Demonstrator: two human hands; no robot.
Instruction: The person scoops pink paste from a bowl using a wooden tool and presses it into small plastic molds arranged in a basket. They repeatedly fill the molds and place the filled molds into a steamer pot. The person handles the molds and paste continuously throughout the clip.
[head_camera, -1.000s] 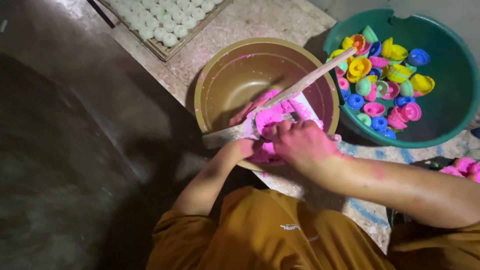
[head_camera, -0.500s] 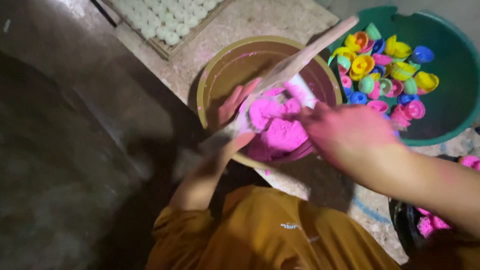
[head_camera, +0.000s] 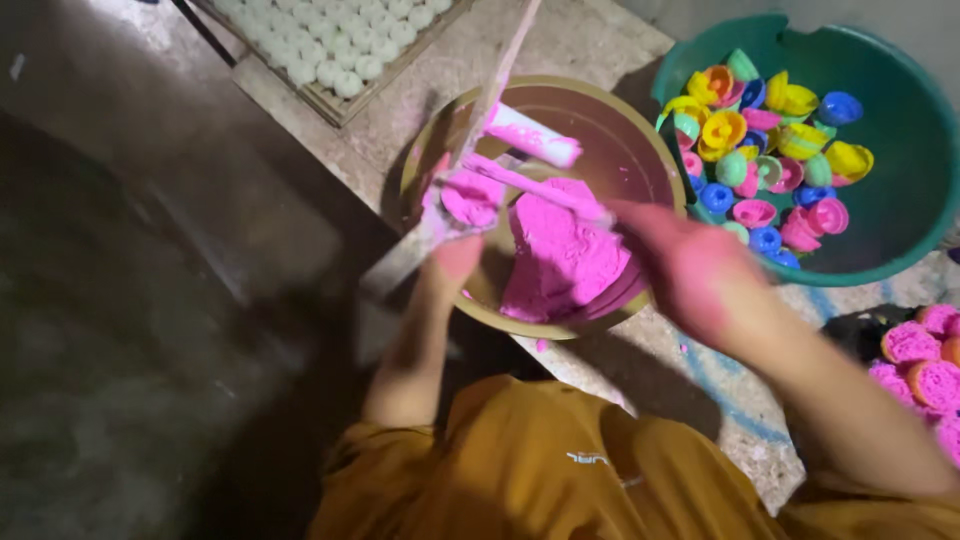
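A tan bowl (head_camera: 640, 150) holds a heap of pink powdery dough (head_camera: 565, 255). My left hand (head_camera: 452, 262) is at the bowl's near-left rim, closed on a small mould heaped with pink dough (head_camera: 470, 195). It presses against a long wooden stick (head_camera: 492, 85) that slants across the rim. My right hand (head_camera: 685, 268), pink-stained and blurred, reaches in from the right. Its fingertips pinch the end of a thin pink-coated strip (head_camera: 540, 188) lying over the mould. A white and pink cylinder (head_camera: 532, 136) rests inside the bowl.
A green tub (head_camera: 905, 190) of several small coloured moulds stands at the right. A wooden tray (head_camera: 335, 98) of white round pieces lies at the top. Pink moulded cakes (head_camera: 920, 360) sit at the right edge. Dark floor lies to the left.
Both hands were bunched together over the dough. The right hand has drawn back to the right, the left has lifted the filled mould to the rim, and the stick now stands steeper.
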